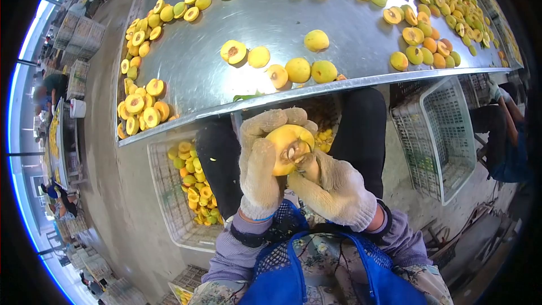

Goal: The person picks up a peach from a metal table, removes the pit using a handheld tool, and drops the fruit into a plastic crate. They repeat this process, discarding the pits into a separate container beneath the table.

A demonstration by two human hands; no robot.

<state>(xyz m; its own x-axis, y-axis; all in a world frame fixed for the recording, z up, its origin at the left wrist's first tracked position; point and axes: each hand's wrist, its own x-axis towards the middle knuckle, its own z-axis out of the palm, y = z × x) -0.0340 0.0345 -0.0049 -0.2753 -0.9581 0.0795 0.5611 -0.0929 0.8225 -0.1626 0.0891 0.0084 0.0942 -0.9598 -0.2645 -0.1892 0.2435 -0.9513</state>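
Note:
My left hand [258,161], in a knitted work glove, is wrapped round a yellow peach [285,137], its cut side with a brown hollow turned toward my right hand. My right hand [339,192], gloved as well, is closed in a pinch at that hollow. Something small and pale shows at its fingertips; whether it is a tool or a piece of pit I cannot make out. Both hands are above my lap, just off the near edge of the metal table [186,82]. Nearest on the table are a few peaches [298,70], some whole-looking, some cut side up.
Halved peaches [142,104] line the table's left edge, and a large pile [451,8] covers the far right. A crate [164,192] with peach pieces stands left of my legs, another crate [446,135] at right. A person's gloved hand [498,91] is at far right.

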